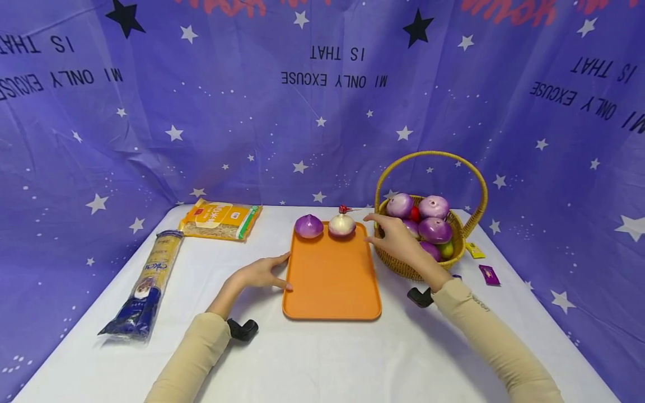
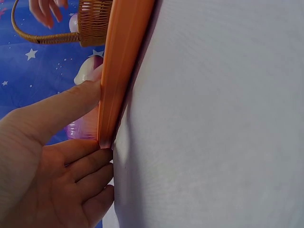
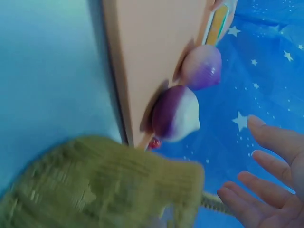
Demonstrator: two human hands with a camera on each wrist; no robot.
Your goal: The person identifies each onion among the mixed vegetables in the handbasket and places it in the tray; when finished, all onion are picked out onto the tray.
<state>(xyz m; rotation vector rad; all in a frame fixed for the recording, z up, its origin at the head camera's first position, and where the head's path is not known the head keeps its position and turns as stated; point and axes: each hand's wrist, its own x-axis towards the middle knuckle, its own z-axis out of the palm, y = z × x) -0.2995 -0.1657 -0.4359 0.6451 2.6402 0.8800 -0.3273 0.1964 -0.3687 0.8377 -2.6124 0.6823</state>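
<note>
An orange tray (image 1: pixel 331 280) lies on the white table, bearing a purple onion (image 1: pixel 309 226) and a white-and-purple onion (image 1: pixel 342 225) side by side at its far end. My left hand (image 1: pixel 259 274) is at the tray's left edge, thumb and fingertips touching the rim, fingers loosely extended. Over the gap between tray and wicker basket (image 1: pixel 403 267), my right hand (image 1: pixel 395 238) hangs with fingers apart and nothing in them. Several purple onions (image 1: pixel 435 230) fill the basket, with a red item (image 1: pixel 414 214) and a yellow-green one (image 1: pixel 446 249) among them.
A small red wrapped item (image 1: pixel 345 209) lies behind the tray. To the left are a yellow bag (image 1: pixel 220 219) and a long blue-ended pasta pack (image 1: pixel 146 285). Small yellow (image 1: pixel 475 250) and purple (image 1: pixel 489 275) packets lie right of the basket, whose tall handle (image 1: pixel 430 153) arches up.
</note>
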